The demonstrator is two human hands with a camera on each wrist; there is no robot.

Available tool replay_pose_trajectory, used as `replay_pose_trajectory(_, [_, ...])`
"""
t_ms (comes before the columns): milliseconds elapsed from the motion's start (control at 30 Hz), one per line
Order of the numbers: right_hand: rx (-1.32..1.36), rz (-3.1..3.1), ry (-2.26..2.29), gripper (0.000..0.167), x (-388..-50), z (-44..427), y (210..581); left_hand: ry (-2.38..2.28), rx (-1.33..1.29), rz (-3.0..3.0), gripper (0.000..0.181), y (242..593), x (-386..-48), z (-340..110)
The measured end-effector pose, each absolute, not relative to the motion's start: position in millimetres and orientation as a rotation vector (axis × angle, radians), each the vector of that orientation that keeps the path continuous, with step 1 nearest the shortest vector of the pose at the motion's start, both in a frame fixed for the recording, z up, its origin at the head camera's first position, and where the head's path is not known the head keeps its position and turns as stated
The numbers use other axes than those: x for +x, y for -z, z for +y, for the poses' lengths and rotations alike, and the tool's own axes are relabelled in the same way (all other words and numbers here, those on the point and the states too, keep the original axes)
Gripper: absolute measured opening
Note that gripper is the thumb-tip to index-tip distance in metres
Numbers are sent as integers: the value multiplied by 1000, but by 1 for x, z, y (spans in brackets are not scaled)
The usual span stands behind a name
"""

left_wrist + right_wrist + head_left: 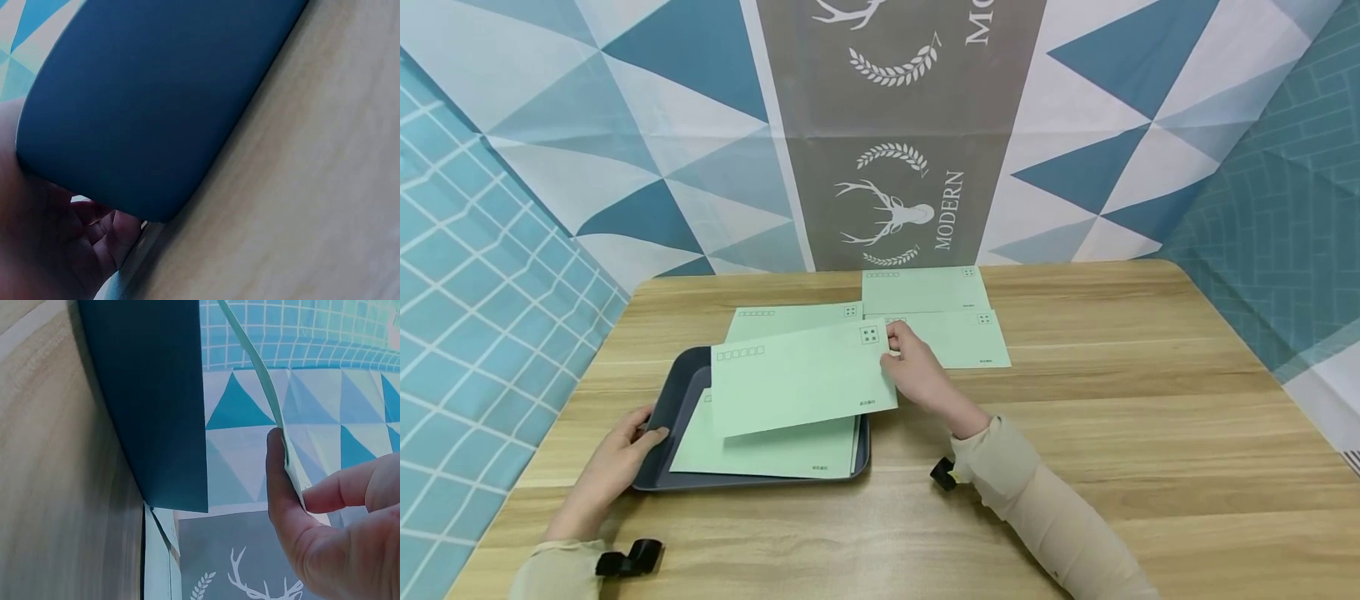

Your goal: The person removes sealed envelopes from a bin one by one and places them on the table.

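Note:
A pale green envelope [797, 379] is pinched at its right edge by my right hand [917, 367], thumb on one face and fingers on the other. It hangs tilted above a dark blue-grey tray [677, 425], its left end lower towards the front. More green envelopes [767, 458] lie stacked in the tray, partly covered by the held one. My left hand [613, 458] grips the tray's left end, thumb over the rim and fingers outside it. In the left wrist view those fingers curl below the tray wall [144, 112].
Behind the tray, several green envelopes lie on the wooden table [1112, 417]: one at the left [790, 315], one at the back [925, 290], one at the right [962, 342]. A patterned cloth [895, 117] rises at the table's back edge.

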State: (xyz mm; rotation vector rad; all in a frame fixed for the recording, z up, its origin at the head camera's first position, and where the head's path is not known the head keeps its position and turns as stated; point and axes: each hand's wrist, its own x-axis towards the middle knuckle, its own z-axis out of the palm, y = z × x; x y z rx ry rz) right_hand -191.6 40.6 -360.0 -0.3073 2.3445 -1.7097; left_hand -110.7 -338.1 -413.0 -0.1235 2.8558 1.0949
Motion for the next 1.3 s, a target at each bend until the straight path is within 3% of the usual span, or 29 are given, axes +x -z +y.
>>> replay_pose_trajectory(300, [-275, 2294, 1755, 36, -195, 46, 358, -1079, -127, 2856, 53, 413, -110, -338])
replay_pose_trajectory(1300, [-234, 2326, 1839, 34, -198, 56, 352, -1092, -124, 2856, 54, 413, -109, -337])
